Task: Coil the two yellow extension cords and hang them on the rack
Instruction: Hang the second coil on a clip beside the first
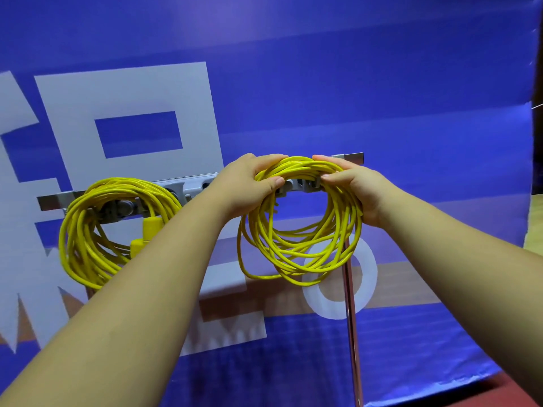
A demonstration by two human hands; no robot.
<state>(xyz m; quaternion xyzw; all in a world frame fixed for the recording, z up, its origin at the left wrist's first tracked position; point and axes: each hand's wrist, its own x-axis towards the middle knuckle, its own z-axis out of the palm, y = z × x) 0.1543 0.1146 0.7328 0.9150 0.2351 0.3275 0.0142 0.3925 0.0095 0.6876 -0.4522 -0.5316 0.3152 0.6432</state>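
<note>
One coiled yellow extension cord [88, 230] hangs from the left part of the grey metal rack [188, 188], its yellow plugs dangling inside the loop. A second coiled yellow cord [296, 248] is at the rack's right part, its top bundle level with the rail. My left hand [244, 186] grips the top left of this coil, thumb under the strands. My right hand [355, 189] grips its top right side, fingers curled over the bundle. Whether the coil rests on a hook is hidden by my hands.
A blue banner with large pale lettering [126, 127] fills the background behind the rack. A shiny metal pole [351, 318] runs down from the rack's right end. A strip of red floor [470, 398] shows at bottom right.
</note>
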